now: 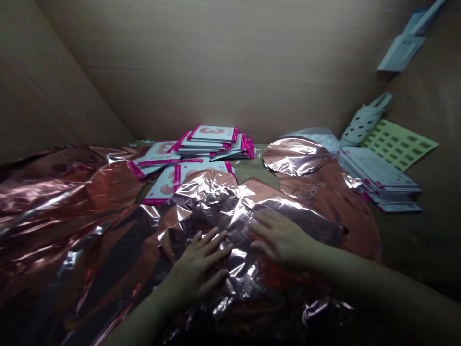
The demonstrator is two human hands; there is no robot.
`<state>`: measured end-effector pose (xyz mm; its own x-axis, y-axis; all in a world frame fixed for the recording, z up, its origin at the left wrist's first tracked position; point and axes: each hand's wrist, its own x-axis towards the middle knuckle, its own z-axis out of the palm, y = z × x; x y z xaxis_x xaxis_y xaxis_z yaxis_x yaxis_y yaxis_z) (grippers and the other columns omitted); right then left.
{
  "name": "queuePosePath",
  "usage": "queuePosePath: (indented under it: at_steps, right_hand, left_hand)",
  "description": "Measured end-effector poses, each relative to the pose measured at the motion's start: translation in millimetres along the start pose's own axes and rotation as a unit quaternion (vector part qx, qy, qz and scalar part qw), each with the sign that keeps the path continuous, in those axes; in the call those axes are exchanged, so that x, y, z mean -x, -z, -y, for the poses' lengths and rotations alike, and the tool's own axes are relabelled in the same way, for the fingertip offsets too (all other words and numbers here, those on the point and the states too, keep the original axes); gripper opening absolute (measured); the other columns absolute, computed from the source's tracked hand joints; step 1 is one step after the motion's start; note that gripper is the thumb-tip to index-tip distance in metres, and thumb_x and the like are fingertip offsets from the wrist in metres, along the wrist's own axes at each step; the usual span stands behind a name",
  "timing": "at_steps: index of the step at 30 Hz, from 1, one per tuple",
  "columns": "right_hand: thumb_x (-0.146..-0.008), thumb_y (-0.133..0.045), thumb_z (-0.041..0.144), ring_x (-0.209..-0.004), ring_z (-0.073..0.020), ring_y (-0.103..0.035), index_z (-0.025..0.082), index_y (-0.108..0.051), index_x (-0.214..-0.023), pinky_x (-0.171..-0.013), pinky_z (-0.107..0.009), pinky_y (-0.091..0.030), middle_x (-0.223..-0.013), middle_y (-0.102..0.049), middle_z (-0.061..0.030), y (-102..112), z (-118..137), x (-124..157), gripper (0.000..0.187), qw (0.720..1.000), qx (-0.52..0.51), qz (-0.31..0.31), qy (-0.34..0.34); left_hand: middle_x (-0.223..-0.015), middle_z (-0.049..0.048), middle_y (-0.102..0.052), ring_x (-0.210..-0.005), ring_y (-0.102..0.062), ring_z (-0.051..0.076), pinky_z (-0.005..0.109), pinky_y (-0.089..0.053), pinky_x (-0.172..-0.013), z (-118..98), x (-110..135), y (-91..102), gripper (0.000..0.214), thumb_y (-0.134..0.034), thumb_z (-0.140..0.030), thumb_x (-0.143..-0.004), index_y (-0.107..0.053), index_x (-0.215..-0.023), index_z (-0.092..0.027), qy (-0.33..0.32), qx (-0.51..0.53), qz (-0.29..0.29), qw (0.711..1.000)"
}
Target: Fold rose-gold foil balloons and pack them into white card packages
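The left hand [200,271] and right hand [283,240] are pressing spread and flat on a crumpled rose-gold metallic foil balloon [212,197], its long axis running from 9 to 3 o'clock, with the left hand lying nearer its 9 o'clock bulk.

Crumpled rose-gold foil balloons [219,202]

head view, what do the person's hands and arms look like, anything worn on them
The left hand and right hand are both bare, with no gloves, and no ring, watch or bracelet shows. The left forearm and right forearm are bare too, with no sleeve in view.
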<state>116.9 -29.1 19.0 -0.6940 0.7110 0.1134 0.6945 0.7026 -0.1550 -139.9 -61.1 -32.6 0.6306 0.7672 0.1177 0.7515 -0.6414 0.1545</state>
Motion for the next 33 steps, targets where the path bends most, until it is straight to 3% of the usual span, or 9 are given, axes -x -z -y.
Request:
queuePosePath:
  at_steps: [3,5,7,9,12,17,23,29,33]
  right_hand:
    - [-0.084,-0.04,0.059,-0.133,-0.0355,-0.019,0.019,-0.027,-0.141,-0.102,-0.059,-0.013,-0.147,-0.022,-0.0164,-1.3,-67.7,-3.4,0.071,0.987,0.034,0.028,-0.152]
    - [-0.078,-0.05,0.06,-0.135,-0.0358,-0.009,0.018,-0.027,-0.141,-0.104,-0.059,-0.006,-0.148,-0.017,-0.0149,-4.0,-111.3,9.2,0.079,0.976,-0.01,0.046,-0.211]
    - [-0.078,-0.056,0.052,-0.135,-0.0334,-0.012,0.016,-0.038,-0.135,-0.107,-0.053,-0.007,-0.146,-0.024,-0.0146,-1.3,-142.5,23.9,0.07,0.952,-0.104,0.002,-0.287]
    - [-0.084,-0.05,0.043,-0.13,-0.0313,-0.029,0.012,-0.051,-0.122,-0.106,-0.048,-0.021,-0.136,-0.041,-0.0167,6.9,-157.5,30.7,0.049,0.908,-0.21,-0.044,-0.36]
    - [-0.087,-0.046,0.037,-0.096,-0.026,-0.06,0.011,-0.062,-0.1,-0.084,-0.04,-0.047,-0.102,-0.065,-0.0155,21.1,-153.9,19.4,0.034,0.86,-0.329,0.003,-0.391]
    - [-0.067,-0.07,0.021,-0.059,-0.0149,-0.061,0.011,-0.065,-0.076,-0.057,-0.024,-0.05,-0.069,-0.068,-0.0058,34.1,-131.9,-8.5,0.014,0.74,-0.534,0.212,-0.349]
    - [-0.066,-0.073,0.021,-0.055,-0.0092,-0.058,0.01,-0.064,-0.077,-0.054,-0.017,-0.046,-0.066,-0.065,-0.0022,28.8,-150.1,49.8,0.017,0.705,-0.602,0.047,-0.373]
    - [-0.078,-0.062,0.023,-0.055,-0.0131,-0.061,0.01,-0.063,-0.075,-0.058,-0.023,-0.05,-0.064,-0.065,-0.0061,25.6,-136.5,124.8,0.014,0.57,-0.67,0.061,-0.471]
    - [-0.089,-0.042,0.02,-0.068,-0.0151,-0.065,0.011,-0.062,-0.086,-0.071,-0.026,-0.053,-0.073,-0.068,-0.0073,37.2,-109.2,122.0,0.022,0.482,-0.728,-0.026,-0.486]
  left_hand:
    - [-0.145,0.0026,-0.031,-0.133,-0.025,0.03,0.057,-0.023,-0.104,5.0,0.6,-3.1,0.049,-0.046,-0.045,-0.086,-0.038,-0.134,-0.036,-0.001,-0.001,-0.002,1.0]
    - [-0.145,0.0022,-0.03,-0.133,-0.025,0.03,0.057,-0.021,-0.105,6.6,1.0,-4.7,0.049,-0.046,-0.044,-0.086,-0.036,-0.134,-0.037,0.0,0.003,-0.005,1.0]
    - [-0.145,0.0017,-0.031,-0.133,-0.025,0.029,0.056,-0.021,-0.105,6.9,0.9,-5.5,0.05,-0.047,-0.041,-0.087,-0.035,-0.135,-0.037,-0.002,0.009,-0.007,1.0]
    - [-0.145,0.0016,-0.031,-0.133,-0.025,0.029,0.056,-0.021,-0.105,7.1,0.6,-5.7,0.048,-0.046,-0.039,-0.087,-0.038,-0.133,-0.036,-0.01,0.011,-0.012,1.0]
    - [-0.144,0.0019,-0.034,-0.132,-0.027,0.029,0.056,-0.02,-0.105,9.4,1.1,-6.0,0.044,-0.046,-0.037,-0.086,-0.044,-0.13,-0.035,-0.017,0.009,-0.02,1.0]
    - [-0.143,0.0008,-0.034,-0.132,-0.028,0.029,0.059,-0.021,-0.104,8.4,0.5,-2.5,0.044,-0.043,-0.035,-0.087,-0.041,-0.131,-0.036,-0.032,-0.002,-0.03,0.999]
    - [-0.147,0.0073,-0.023,-0.135,-0.022,0.028,0.046,-0.03,-0.105,-28.5,-34.6,10.3,0.068,-0.044,-0.049,-0.086,-0.016,-0.143,-0.024,-0.1,0.039,0.063,0.992]
    - [-0.146,0.0138,-0.024,-0.133,-0.021,0.036,0.053,-0.028,-0.103,-45.2,-63.2,3.3,0.089,-0.05,-0.067,-0.073,-0.02,-0.143,-0.019,-0.103,0.042,0.079,0.991]
    - [-0.14,0.0175,-0.037,-0.128,-0.035,0.033,0.05,-0.035,-0.101,-56.0,-68.3,-5.7,0.085,-0.055,-0.054,-0.076,-0.019,-0.142,-0.014,-0.13,0.026,-0.03,0.991]
